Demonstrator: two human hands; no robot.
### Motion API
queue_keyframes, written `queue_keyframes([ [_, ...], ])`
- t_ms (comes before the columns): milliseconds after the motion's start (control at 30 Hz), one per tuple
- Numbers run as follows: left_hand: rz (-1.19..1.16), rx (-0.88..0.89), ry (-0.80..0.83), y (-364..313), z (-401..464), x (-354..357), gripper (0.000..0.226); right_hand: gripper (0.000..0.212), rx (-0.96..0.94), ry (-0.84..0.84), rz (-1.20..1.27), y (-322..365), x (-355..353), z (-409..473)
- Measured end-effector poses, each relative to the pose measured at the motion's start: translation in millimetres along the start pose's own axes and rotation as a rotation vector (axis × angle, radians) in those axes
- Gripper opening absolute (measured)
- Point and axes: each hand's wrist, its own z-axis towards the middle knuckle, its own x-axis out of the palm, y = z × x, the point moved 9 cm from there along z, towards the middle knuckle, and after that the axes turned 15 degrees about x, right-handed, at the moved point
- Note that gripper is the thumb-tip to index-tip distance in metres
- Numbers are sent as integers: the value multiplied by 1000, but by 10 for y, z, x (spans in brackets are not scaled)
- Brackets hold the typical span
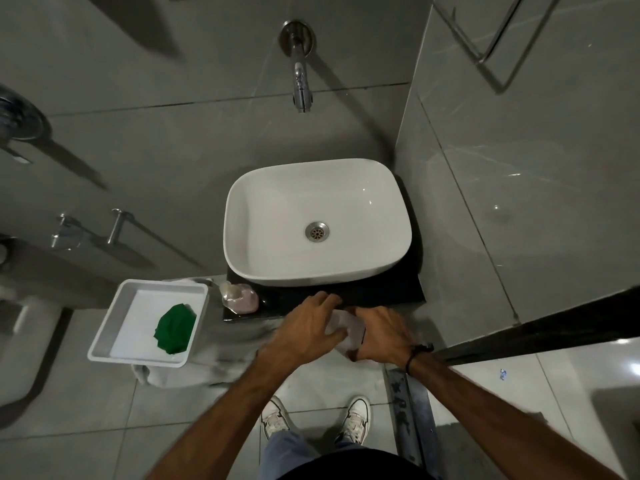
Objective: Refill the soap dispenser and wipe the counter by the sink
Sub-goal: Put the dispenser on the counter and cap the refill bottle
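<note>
A small pinkish soap dispenser bottle (240,299) stands on the left end of the black counter (388,291), in front of the white basin (317,220). At the counter's front edge both my hands hold a white pouch-like object (341,329). My left hand (306,332) grips its left side and my right hand (382,337) its right side. Most of the pouch is hidden by my fingers. A crumpled green cloth (175,329) lies in a white tray (104,344) to the left of the counter.
A chrome tap (302,81) juts from the grey tiled wall above the basin. The tray rests on a whitish cloth-covered stand (162,375). A toilet (24,341) is at far left, and a dark door frame (519,330) at right.
</note>
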Motion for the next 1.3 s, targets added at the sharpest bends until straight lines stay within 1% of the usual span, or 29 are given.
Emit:
queue_keyframes([
  [33, 9, 0, 5, 8, -13, 19, 41, 74, 0, 4, 6, 6, 9, 1],
  [67, -14, 32, 13, -20, -18, 45, 39, 74, -1, 3, 3, 16, 15, 2],
  [133, -95, 103, 11, -78, -55, 87, 59, 79, 0, 9, -32, 29, 50, 0],
  [167, -122, 89, -14, -71, -83, 73, 67, 80, -3, 14, -37, 33, 72, -4],
  [200, -127, 47, -52, -41, -108, 51, 69, 77, -6, 16, -28, 36, 87, -6],
  [300, -68, -168, -129, 133, -208, 51, 62, 64, -19, 37, 15, 65, 134, -9],
  [367, -102, -301, -160, 231, -299, 107, 66, 63, -24, 73, 32, 112, 189, -8],
  [433, -211, -363, -177, 265, -380, 201, 72, 72, -22, 90, 81, 149, 216, -17],
  [533, -334, -443, -203, 309, -460, 285, 72, 84, -30, 58, 155, 191, 205, -33],
  [667, -320, -506, -251, 441, -573, 238, 73, 94, -74, 97, 207, 375, 287, -36],
  [767, -254, -532, -275, 592, -779, 140, 70, 99, -124, 158, 233, 551, 403, 0],
  [900, -174, -626, -317, 963, -1315, 17, 75, 102, -189, 230, 144, 839, 671, 180],
  [967, -167, -691, -332, 1214, -1662, -48, 72, 104, -213, 206, 20, 1034, 859, 270],
  [1100, -82, -842, -319, 1759, -2358, -268, 82, 115, -227, 124, -195, 1451, 1249, 415],
  [1167, -45, -910, -341, 2079, -2686, -435, 79, 123, -192, 119, -243, 1605, 1402, 486],
  [1300, 13, -996, -435, 2778, -3213, -842, 73, 135, -13, 186, -203, 1641, 1682, 605],
])
